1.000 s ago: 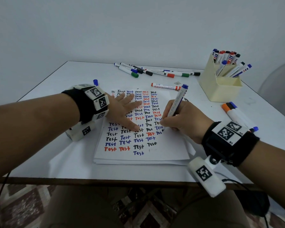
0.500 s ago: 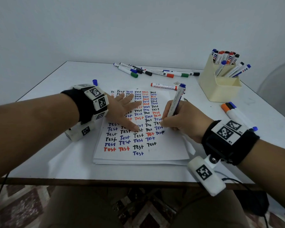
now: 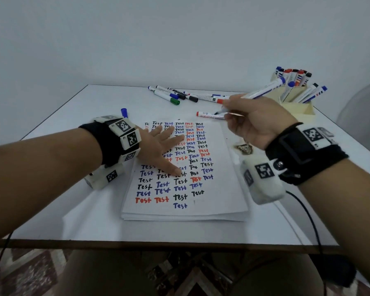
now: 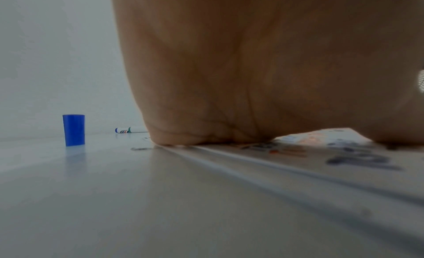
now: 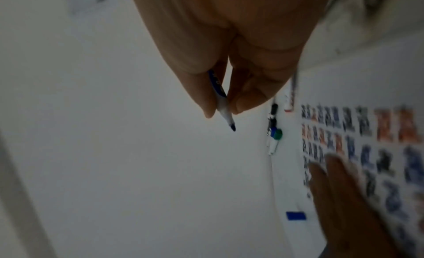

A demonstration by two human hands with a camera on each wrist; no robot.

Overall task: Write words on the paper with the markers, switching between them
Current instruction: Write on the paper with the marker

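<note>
A white table (image 3: 107,103) stands against a plain wall. On its near middle lies the paper (image 3: 224,195), filled with rows of the word "Test". The left hand (image 3: 160,148) rests flat on the sheet, fingers straight and spread. The right hand (image 3: 252,122) is lifted above the far right corner and pinches a blue marker (image 3: 265,90), tip uncovered. A blue cap (image 3: 124,112) stands at the far left. To change markers well, I think one should close this one first and keep the wet tip off the paper.
</note>
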